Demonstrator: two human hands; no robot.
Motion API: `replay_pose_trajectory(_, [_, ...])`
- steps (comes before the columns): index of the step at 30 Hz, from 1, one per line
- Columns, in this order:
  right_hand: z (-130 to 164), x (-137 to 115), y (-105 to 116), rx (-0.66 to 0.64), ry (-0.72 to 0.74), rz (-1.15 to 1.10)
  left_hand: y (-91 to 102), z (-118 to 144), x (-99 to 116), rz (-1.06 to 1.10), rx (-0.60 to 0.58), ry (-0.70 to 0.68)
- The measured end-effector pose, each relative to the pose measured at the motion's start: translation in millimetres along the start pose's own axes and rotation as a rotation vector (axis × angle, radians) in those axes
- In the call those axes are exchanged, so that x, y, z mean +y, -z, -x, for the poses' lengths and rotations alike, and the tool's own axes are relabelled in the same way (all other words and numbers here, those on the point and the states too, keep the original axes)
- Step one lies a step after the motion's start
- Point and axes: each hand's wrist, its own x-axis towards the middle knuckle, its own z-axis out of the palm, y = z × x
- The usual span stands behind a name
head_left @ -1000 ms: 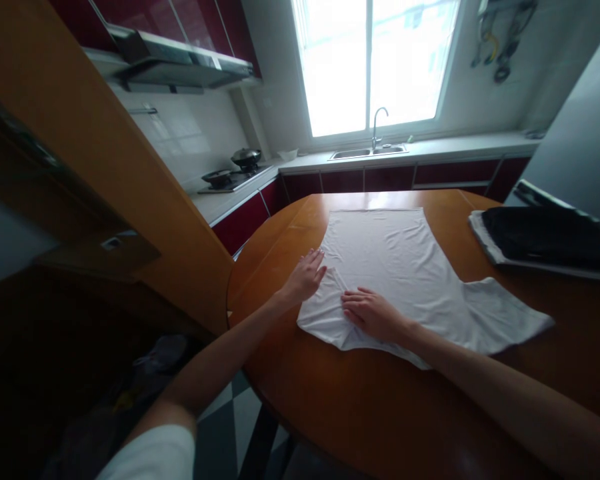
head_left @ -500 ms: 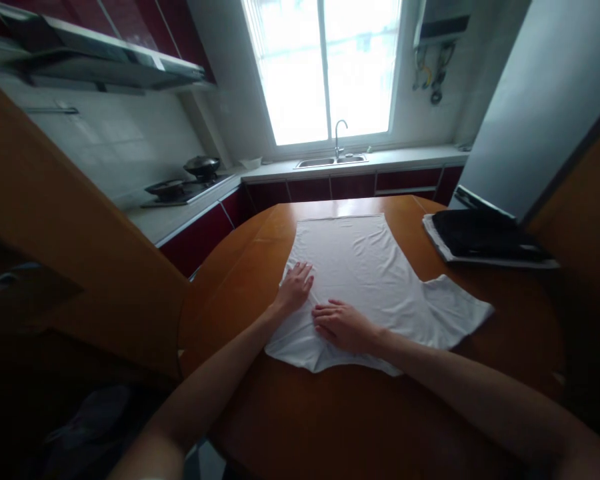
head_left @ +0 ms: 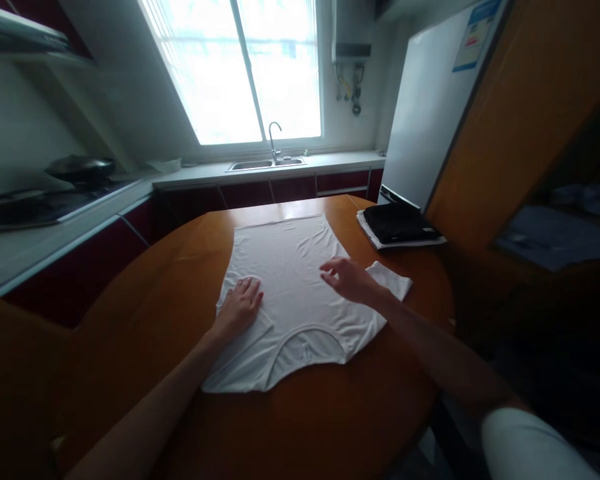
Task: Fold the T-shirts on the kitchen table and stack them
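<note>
Centrally, the left hand [head_left: 240, 308] lay flat, fingers extended and grasping nothing, on one side of the white shirt [head_left: 290, 267]. The right hand [head_left: 349, 279] was half curled at the opposite side; whether it pinched fabric could not be told. The shirt lay spread on the wooden table [head_left: 170, 267], neckline toward the viewer. Beyond were a black folded cloth [head_left: 399, 223] and, farther off, the sink [head_left: 250, 165].

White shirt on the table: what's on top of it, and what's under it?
The left hand lies on the white shirt; the right hand is over it, contact unclear. The wooden table shows around it; what lies directly beneath is covered.
</note>
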Motion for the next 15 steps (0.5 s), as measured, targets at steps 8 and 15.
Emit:
replay_pose_trajectory(8, [68,142,62,0.1,-0.671,0.396,-6.5,-7,-7,-0.024,0.001,-0.017])
replay_pose_trajectory(15, [93,169,59,0.095,-0.702,0.278,-10.6,-10,-11,-0.032,0.022,-0.031])
